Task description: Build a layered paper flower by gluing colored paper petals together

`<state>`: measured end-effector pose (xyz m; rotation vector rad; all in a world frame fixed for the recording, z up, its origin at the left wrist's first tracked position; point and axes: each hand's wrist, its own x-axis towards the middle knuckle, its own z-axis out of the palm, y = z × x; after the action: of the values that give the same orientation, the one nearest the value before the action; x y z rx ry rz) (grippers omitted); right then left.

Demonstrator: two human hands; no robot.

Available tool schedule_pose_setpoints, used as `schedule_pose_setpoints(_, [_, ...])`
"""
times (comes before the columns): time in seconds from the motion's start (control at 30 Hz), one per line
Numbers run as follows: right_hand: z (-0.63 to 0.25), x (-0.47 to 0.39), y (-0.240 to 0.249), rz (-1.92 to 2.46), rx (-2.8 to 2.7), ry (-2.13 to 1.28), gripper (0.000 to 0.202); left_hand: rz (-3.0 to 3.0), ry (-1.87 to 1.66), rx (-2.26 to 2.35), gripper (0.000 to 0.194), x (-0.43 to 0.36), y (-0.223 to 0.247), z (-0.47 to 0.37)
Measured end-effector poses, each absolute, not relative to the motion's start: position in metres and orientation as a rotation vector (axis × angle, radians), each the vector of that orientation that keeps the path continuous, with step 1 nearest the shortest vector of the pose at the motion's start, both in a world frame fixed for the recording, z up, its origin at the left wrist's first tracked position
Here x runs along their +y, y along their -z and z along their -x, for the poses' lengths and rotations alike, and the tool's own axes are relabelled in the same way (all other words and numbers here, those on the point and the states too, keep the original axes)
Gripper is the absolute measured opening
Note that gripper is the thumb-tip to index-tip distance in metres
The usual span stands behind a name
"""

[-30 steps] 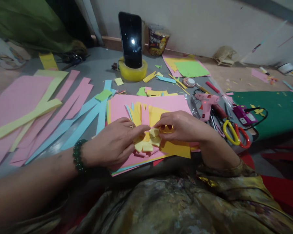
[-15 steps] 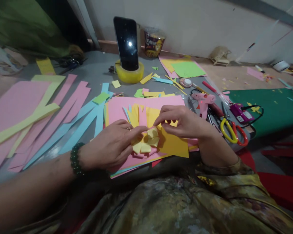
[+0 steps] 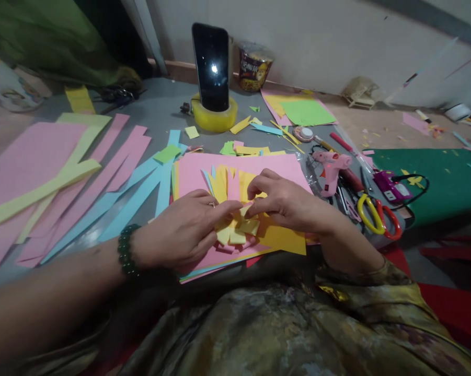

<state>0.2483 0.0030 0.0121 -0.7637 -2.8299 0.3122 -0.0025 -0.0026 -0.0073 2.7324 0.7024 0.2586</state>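
Observation:
A folded paper flower [image 3: 237,238] of pale yellow petals, with pink ones beneath, lies on a stack of coloured paper sheets [image 3: 192,166]. My left hand [image 3: 182,230], closed with the index finger stretched across the top, holds the flower from the left. From the right, my right hand [image 3: 284,201] pinches at the flower's upper edge; its fingertips hide the exact spot. Just beyond the fingers, cut yellow and pink strips [image 3: 232,185] fan out. An orange-yellow sheet [image 3: 284,237] sticks out below my right hand.
Pink, yellow and blue strips [image 3: 135,201] spread leftward. A phone [image 3: 210,68] stands in a yellow tape roll [image 3: 214,115], with a snack cup [image 3: 254,68] behind. At right lie a pink glue gun [image 3: 330,167], scissors [image 3: 370,215] and a purple power strip [image 3: 392,186].
My right hand has lowered and its fingers have curled in closer to the flower's top petal. My left hand keeps its hold. The whole view has shifted slightly.

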Motion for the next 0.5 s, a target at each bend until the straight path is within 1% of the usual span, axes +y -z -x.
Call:
schedule_pose_setpoints(0.13, [-0.246, 0.004, -0.009, 0.739, -2.852, -0.281, 0.032, -2.729, -0.257, 0.701, 0.042, -0.003, 0.006, 0.002])
schedule_pose_setpoints(0.27, [-0.247, 0.002, -0.011, 0.793, -2.776, -0.295, 0.035, -2.726, -0.254, 0.720, 0.041, -0.003, 0.006, 0.002])
schedule_pose_setpoints(0.37, [-0.249, -0.002, -0.017, 0.899, -2.698, -0.415, 0.025, -2.723, -0.274, 0.739, 0.038, -0.004, 0.007, 0.002])
schedule_pose_setpoints(0.43, [-0.250, -0.005, -0.020, 0.967, -2.701, -0.518, 0.016, -2.715, -0.283, 0.742, 0.033, -0.003, 0.009, 0.002])
schedule_pose_setpoints(0.5, [-0.251, -0.006, -0.020, 1.024, -2.705, -0.564, 0.013, -2.707, -0.266, 0.742, 0.028, -0.003, 0.010, 0.002])
